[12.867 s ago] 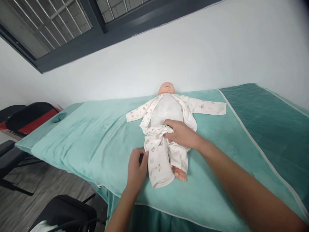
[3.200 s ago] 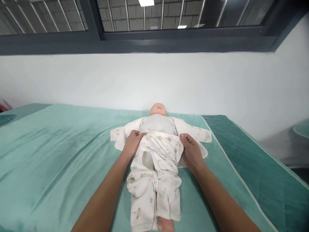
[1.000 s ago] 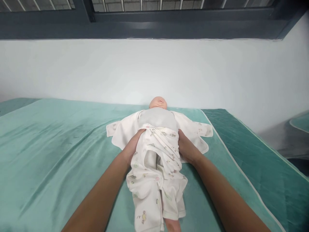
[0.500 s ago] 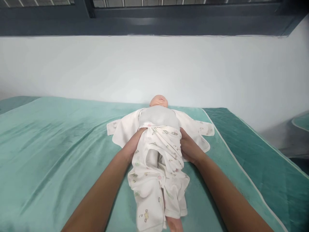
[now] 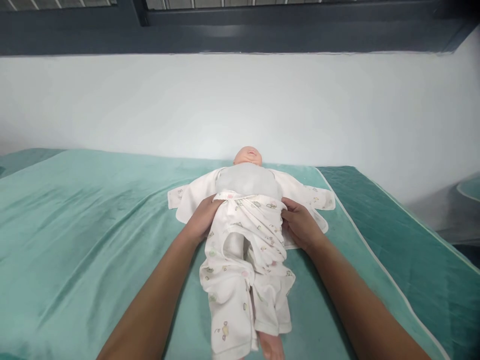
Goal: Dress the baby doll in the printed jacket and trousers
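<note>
Gripping the trousers (image 5: 245, 240) waistband, left hand (image 5: 202, 217) curled at nine o'clock, right hand (image 5: 300, 225) pinching at three, doll (image 5: 247, 172) supine on bed (image 5: 93, 225).

**What the view leaves out**

The fingertips of the left hand (image 5: 202, 217) and right hand (image 5: 300, 226) are tucked under the waistband of the printed trousers (image 5: 245, 260), so their grip cannot be read. The doll (image 5: 248, 176) has one bare foot (image 5: 272, 345) cut off by the bottom edge; its other foot is inside the trouser leg. Its arms seem to be hidden in the open jacket (image 5: 195, 197). The window (image 5: 240, 25) is cropped at the top.
</note>
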Tool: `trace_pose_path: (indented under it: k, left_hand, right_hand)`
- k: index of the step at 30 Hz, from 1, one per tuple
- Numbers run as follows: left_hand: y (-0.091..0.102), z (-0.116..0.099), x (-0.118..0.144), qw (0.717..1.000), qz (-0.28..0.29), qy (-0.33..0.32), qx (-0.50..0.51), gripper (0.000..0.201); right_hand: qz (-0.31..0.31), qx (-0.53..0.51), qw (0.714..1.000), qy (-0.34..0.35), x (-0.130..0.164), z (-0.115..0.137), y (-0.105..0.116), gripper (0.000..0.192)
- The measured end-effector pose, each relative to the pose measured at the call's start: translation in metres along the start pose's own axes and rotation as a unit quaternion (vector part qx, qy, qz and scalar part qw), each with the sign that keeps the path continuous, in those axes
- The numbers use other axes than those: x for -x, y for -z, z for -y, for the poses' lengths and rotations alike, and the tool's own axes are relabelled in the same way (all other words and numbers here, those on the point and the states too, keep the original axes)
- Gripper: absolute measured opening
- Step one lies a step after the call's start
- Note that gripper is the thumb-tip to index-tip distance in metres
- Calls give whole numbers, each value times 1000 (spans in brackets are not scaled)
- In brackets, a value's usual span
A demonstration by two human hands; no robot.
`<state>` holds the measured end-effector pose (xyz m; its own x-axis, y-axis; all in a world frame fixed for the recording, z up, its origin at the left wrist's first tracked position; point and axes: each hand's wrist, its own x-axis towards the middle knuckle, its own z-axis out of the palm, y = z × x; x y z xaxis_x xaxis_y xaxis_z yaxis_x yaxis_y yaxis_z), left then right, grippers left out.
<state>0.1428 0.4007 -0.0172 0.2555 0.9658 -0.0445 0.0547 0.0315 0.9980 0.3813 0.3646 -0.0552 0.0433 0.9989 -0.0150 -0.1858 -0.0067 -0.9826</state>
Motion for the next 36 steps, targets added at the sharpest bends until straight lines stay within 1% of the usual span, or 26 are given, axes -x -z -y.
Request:
trace_pose_path:
  k: [2, 5, 7, 9, 11, 13, 14, 16, 17, 19, 20, 23, 25, 27, 29, 31, 33, 34, 36]
  left_hand:
    - [3, 2, -2, 999, -32, -13, -32, 35]
    - [5, 8, -8, 989, -120, -38, -75, 32]
    - [5, 14, -11, 979, -169, -69, -91, 32]
    - [4, 19, -11, 964, -197, -136, -118, 31]
    - [3, 21, -10, 937, -196, -241, -162, 24]
    - [3, 20, -8, 899, -174, -346, -206, 22]
    - [3, 18, -7, 882, -160, -383, -222, 22]
    - [3, 14, -7, 866, -130, -419, -240, 21]
    - [2, 11, -7, 866, -118, -419, -246, 18]
    - [1, 4, -10, 878, -105, -391, -254, 6]
    - [0, 1, -12, 887, -98, -368, -262, 7]
    - [-2, -7, -18, 903, -69, -301, -299, 24]
    - [-3, -9, -22, 905, -57, -267, -326, 29]
    - [-4, -10, -25, 903, -63, -248, -346, 29]
    - [-4, -11, -31, 903, -72, -236, -353, 27]
    - [-4, -12, -37, 912, -78, -219, -339, 26]
    - [-5, -14, -44, 926, -81, -198, -311, 27]
    - [-5, -15, -48, 932, -80, -191, -298, 28]
    - [-5, -16, -52, 941, -67, -183, -277, 30]
  right_hand:
    - [-25, 20, 999, 2, 0, 2, 3, 26]
    - [-83, 110, 990, 10, 1, 4, 5, 20]
    - [-123, 171, 977, 46, 3, 3, 5, 19]
    - [-153, 220, 956, 117, 4, 1, 4, 18]
    - [-161, 271, 924, 215, 6, 0, 2, 15]
    - [-146, 319, 885, 306, 8, 0, 1, 16]
    - [-138, 335, 869, 335, 8, 1, 0, 19]
    - [-131, 359, 852, 358, 9, 3, -1, 24]
    - [-130, 368, 850, 353, 9, 3, -1, 24]
    - [-130, 384, 853, 327, 8, 5, -2, 22]
    - [-129, 390, 857, 310, 7, 6, -2, 21]
    - [-124, 384, 880, 250, 1, 8, -3, 17]
    - [-120, 358, 902, 210, -6, 11, -2, 16]
    - [-104, 330, 922, 177, -16, 13, 2, 15]
    - [-58, 281, 947, 142, -28, 15, 9, 14]
    - [16, 191, 978, 82, -38, 17, 16, 17]
    - [76, 88, 993, 17, -45, 18, 20, 25]
    - [89, 51, 995, -5, -46, 18, 20, 28]
    - [84, 12, 996, -13, -44, 19, 18, 29]
